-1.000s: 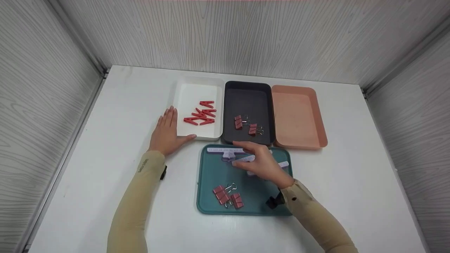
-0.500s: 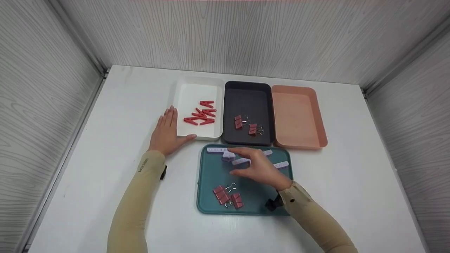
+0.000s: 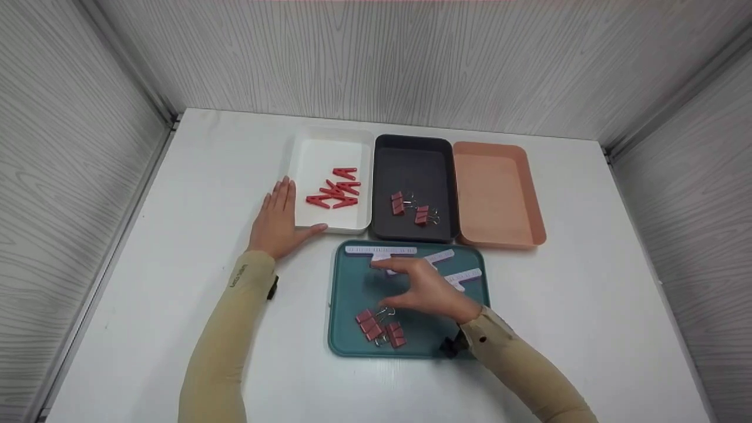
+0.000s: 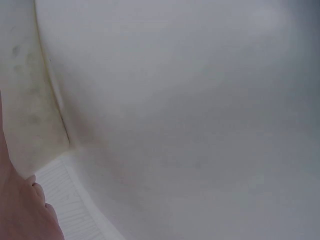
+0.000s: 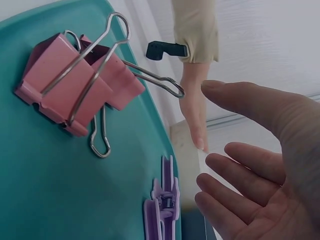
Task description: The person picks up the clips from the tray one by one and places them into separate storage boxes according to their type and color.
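Observation:
My left hand (image 3: 275,226) lies with straight fingers against the left side of the white tray (image 3: 335,150), its thumb along the front rim. Several red clothespin-like clips (image 3: 344,202) lie in that tray. Over the teal tray (image 3: 348,288) my right hand (image 3: 432,291) hovers, thumb and fingers spread apart and nothing between them. Below its thumb are pinkish-red binder clips (image 3: 396,335) with silver wire handles, seen close up as binder clips (image 5: 75,80) in the right wrist view. Long lilac ruler-marked clips (image 3: 467,276) lie at the teal tray's far side, partly hidden by that hand.
A dark tray (image 3: 414,161) with two binder clips (image 3: 398,203) in it stands beside the white tray. Right of it is a peach tray (image 3: 496,194). The trays rest on a white table (image 3: 599,305) between wood-grain panels (image 3: 376,59).
My right hand has moved from the lilac clips toward the front of the teal tray, nearer the binder clips, with its thumb and fingers opening wider. The left hand has stayed put.

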Action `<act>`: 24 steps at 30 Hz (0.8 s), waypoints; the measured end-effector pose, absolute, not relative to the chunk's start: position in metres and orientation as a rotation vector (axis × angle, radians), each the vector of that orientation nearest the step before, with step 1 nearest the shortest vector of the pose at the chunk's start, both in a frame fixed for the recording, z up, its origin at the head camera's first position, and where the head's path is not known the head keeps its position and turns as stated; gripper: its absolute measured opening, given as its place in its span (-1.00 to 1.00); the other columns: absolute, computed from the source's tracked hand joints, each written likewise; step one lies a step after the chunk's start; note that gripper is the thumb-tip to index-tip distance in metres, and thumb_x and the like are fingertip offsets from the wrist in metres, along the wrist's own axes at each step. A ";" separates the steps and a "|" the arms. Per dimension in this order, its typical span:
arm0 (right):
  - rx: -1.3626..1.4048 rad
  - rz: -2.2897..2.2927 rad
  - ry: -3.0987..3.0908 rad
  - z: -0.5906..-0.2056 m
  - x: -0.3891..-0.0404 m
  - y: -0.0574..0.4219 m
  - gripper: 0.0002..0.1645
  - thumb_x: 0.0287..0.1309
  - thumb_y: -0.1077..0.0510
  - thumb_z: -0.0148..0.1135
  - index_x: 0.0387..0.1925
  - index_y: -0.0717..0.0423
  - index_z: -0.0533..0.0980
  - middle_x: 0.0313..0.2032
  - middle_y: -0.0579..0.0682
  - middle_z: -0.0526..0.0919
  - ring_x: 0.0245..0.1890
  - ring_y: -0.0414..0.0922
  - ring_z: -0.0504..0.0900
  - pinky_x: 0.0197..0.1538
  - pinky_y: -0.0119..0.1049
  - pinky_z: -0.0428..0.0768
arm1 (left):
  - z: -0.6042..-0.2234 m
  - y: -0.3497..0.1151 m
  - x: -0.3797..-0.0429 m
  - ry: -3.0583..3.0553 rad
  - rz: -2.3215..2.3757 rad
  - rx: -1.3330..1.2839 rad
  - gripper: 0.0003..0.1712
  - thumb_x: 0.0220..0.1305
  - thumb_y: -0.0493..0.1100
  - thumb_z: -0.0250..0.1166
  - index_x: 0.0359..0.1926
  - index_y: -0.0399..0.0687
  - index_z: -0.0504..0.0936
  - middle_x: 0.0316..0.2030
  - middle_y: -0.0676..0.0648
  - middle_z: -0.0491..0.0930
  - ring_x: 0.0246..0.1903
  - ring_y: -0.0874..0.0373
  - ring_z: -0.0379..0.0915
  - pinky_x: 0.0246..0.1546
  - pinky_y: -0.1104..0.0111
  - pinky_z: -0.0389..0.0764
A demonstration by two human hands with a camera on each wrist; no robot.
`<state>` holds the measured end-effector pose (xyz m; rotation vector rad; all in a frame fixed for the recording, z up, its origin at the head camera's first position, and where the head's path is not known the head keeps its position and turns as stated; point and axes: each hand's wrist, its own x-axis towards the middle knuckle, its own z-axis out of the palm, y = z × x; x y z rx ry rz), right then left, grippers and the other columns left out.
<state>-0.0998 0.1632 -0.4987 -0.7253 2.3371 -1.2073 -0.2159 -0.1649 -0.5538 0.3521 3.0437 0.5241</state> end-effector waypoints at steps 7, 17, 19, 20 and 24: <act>-0.751 -1.163 2.309 -0.504 -0.097 0.159 -0.12 0.09 0.08 0.58 0.43 0.01 0.43 0.35 -0.16 0.49 0.35 -0.11 0.44 0.35 -0.10 0.42 | -0.553 -0.165 -0.216 3.040 0.514 0.351 0.49 0.10 0.72 0.03 0.61 -0.25 -0.29 0.61 -0.21 -0.30 0.57 -0.04 -0.46 0.51 0.18 -0.39; -0.816 -1.140 2.275 -0.514 -0.091 0.154 -0.15 0.12 0.07 0.56 0.42 0.05 0.43 0.34 -0.08 0.50 0.36 -0.18 0.41 0.37 -0.28 0.37 | -0.554 -0.165 -0.217 3.033 0.533 0.350 0.49 0.09 0.73 0.04 0.61 -0.25 -0.28 0.61 -0.20 -0.30 0.57 -0.04 -0.45 0.51 0.19 -0.40; -0.807 -1.137 2.264 -0.515 -0.090 0.153 -0.15 0.12 0.04 0.56 0.42 0.04 0.44 0.34 -0.09 0.50 0.36 -0.20 0.41 0.37 -0.28 0.37 | -0.554 -0.166 -0.217 3.031 0.537 0.353 0.49 0.09 0.73 0.04 0.61 -0.26 -0.27 0.61 -0.21 -0.30 0.57 -0.04 -0.45 0.51 0.19 -0.40; -0.796 -1.133 2.261 -0.516 -0.090 0.152 -0.15 0.11 0.03 0.56 0.42 0.02 0.44 0.34 -0.11 0.51 0.35 -0.21 0.42 0.37 -0.28 0.37 | -0.555 -0.166 -0.217 3.031 0.537 0.354 0.49 0.09 0.73 0.04 0.61 -0.26 -0.27 0.61 -0.21 -0.30 0.57 -0.04 -0.45 0.51 0.19 -0.40; -0.778 -1.102 2.255 -0.518 -0.089 0.150 -0.14 0.09 -0.02 0.58 0.41 -0.02 0.46 0.31 -0.17 0.53 0.32 -0.24 0.44 0.37 -0.26 0.38 | -0.556 -0.166 -0.217 3.033 0.535 0.354 0.50 0.09 0.73 0.02 0.61 -0.26 -0.28 0.61 -0.21 -0.31 0.57 -0.04 -0.46 0.51 0.19 -0.40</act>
